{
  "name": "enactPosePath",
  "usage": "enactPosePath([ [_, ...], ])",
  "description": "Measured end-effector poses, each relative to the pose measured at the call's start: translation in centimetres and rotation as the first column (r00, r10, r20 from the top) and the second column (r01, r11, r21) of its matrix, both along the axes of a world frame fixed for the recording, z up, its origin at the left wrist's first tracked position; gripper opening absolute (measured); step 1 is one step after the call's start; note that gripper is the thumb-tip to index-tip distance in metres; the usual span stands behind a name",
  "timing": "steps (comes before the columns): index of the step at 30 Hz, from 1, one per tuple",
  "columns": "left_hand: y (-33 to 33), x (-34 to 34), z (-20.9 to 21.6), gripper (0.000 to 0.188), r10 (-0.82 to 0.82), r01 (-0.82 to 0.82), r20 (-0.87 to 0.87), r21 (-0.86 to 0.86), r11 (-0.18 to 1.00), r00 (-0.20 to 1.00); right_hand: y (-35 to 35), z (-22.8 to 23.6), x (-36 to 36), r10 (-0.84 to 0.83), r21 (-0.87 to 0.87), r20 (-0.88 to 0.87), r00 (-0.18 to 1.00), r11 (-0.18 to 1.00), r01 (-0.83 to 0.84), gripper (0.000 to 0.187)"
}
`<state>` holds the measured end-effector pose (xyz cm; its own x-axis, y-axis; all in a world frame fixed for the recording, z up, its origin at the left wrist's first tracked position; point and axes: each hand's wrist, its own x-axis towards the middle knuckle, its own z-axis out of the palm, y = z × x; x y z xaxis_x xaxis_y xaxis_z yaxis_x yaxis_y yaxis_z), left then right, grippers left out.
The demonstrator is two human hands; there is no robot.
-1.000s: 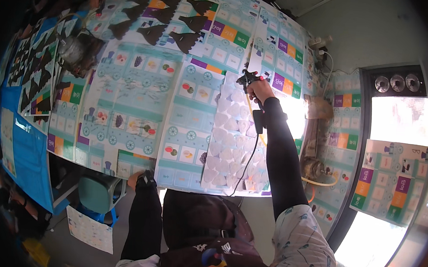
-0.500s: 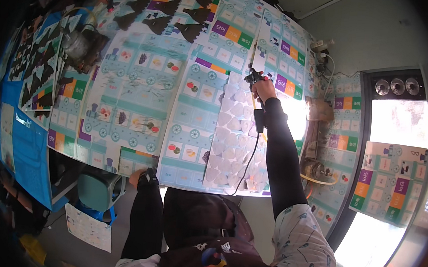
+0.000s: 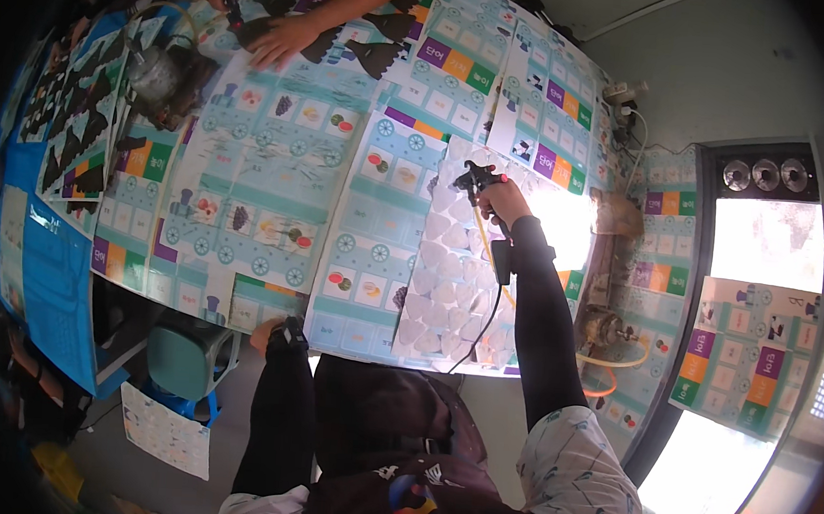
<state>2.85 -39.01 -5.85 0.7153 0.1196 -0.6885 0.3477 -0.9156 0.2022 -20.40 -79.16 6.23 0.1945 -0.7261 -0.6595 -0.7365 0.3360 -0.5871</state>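
My right hand (image 3: 504,202) is closed round a black spray gun (image 3: 478,177), held above the right part of the table. A thin yellow hose (image 3: 483,231) runs down from the gun. Beneath it lies a sheet of pale, rounded pieces (image 3: 434,282) in close rows; glare washes out its right side. My left hand (image 3: 261,334) is at the table's near edge, beside the corner of a printed sheet. A black band with a device covers part of that hand, and its fingers are mostly hidden.
At the far left, a co-worker's hands (image 3: 289,38) work over dark fan-shaped pieces (image 3: 378,59), one holding a black and red tool. Printed sheets (image 3: 275,171) cover the table (image 3: 174,314). A metal pot (image 3: 155,75) stands left; a green chair (image 3: 185,363) sits below the edge.
My right hand and the spray gun have come slightly nearer and left, over the pale pieces. The co-worker's hand and forearm have reached in across the dark pieces. My left hand stays put.
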Motion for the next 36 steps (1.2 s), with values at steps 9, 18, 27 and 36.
enactPosePath([
  [9,1.7,-0.2,-3.1,0.024,-0.170,0.170,0.064,-0.001,0.985,0.983,0.2,-0.5,-0.3,-0.123,-0.042,0.083,0.989,0.991,0.127,0.007],
  [18,3.5,-0.1,-6.0,0.030,-0.339,0.341,0.130,0.013,0.940,0.932,1.3,0.2,-0.1,-0.108,-0.030,0.178,0.978,0.993,0.115,0.010],
  [27,0.5,-0.1,-1.8,0.020,0.025,-0.025,0.039,-0.002,1.000,0.999,3.9,0.7,-2.4,-0.044,0.043,0.091,0.995,0.998,0.040,0.011],
  [36,2.5,0.4,-5.9,0.032,-0.504,0.514,-0.104,0.212,0.831,0.857,6.0,0.2,-1.6,0.033,-0.109,0.066,0.997,0.994,-0.026,0.011],
])
